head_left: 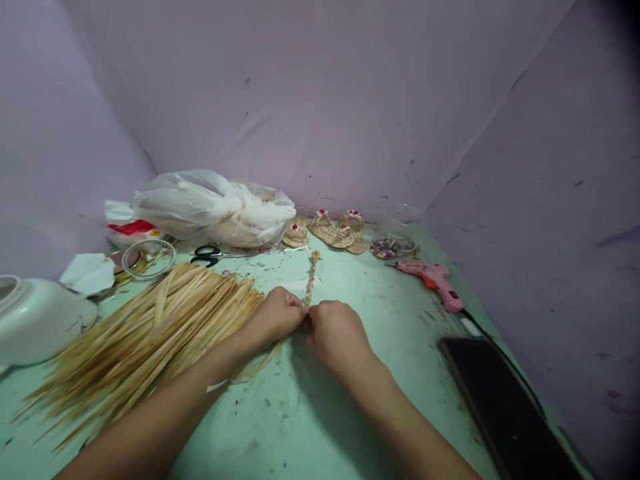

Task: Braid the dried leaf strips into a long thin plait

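A thin braid (312, 280) of tan dried strips stretches away from me over the table, its near end between my hands. My left hand (283, 312) is closed, fingers pinched at the braid's near end. Against it, my right hand (336, 333) is also closed on the same end, with the fingertips mostly hidden. Loose pale strips trail toward me from under my left wrist. Left of that hand lies a wide pile of dried flat strips (150, 333), partly behind my left forearm.
Along the back are a plastic bag (215, 207), black-handled scissors (206, 255), woven slippers (335, 232) and beads (384, 249). At right lie a pink glue gun (433, 277) with its cord and a dark phone-like slab (500, 400). A white jug (45, 320) rests at left.
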A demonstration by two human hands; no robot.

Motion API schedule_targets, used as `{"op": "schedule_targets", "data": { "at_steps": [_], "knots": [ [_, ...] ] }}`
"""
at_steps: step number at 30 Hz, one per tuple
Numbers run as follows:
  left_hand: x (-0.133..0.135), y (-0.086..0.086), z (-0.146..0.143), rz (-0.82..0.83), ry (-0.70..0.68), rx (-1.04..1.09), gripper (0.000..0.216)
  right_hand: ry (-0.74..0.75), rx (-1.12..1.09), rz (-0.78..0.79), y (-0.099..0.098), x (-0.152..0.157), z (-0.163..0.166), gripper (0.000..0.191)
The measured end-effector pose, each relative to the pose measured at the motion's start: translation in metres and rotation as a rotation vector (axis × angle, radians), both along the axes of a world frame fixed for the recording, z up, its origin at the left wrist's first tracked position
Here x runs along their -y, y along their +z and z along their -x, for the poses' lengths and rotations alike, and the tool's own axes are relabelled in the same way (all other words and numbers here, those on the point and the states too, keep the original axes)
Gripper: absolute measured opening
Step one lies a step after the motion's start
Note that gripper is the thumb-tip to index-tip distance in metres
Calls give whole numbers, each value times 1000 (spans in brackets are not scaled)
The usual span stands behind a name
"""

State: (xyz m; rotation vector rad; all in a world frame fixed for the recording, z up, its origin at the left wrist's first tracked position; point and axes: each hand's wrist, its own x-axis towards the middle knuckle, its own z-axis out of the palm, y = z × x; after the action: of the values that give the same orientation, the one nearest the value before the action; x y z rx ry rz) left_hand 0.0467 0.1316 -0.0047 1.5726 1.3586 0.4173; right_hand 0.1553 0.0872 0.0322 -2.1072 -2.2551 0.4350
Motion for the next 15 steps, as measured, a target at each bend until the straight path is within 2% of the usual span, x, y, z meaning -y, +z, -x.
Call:
{"op": "schedule_targets", "data": {
  "at_steps": [5,9,15],
  "knots": [
    [-1,4,2,183,102,77,13,83,41,44,6,14,22,23],
    [-4,4,9,289,51,159,7,132,39,32,-3,22,37,25],
    [-6,6,11,292,1,199,9,115,47,10,-14,27,49,25]
  ]
}}
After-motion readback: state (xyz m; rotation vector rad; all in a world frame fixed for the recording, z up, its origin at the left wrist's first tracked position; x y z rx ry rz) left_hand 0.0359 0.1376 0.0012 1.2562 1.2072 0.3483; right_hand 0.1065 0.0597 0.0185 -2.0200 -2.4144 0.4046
